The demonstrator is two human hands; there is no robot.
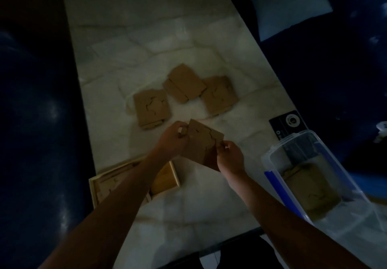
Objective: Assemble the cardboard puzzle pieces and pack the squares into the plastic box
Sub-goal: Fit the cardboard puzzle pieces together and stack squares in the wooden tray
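Plastic box [278, 153], just right of the grip, holds assembled cardboard squares [310, 189]; wooden tray [93, 187] below-left of it holds loose pieces. Puzzle square [204, 145] is lifted off marble table [146, 38], left hand [172, 139] pinching its far-left corner, right hand [230, 156] its near-right edge. Three cardboard stacks [184, 87] lie beyond the grip; room dim.

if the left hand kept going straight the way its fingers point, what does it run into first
The left hand already pinches the assembled cardboard square it points at. Past that, heading up and right, probably the rightmost cardboard stack on the table; depth is hard to judge.
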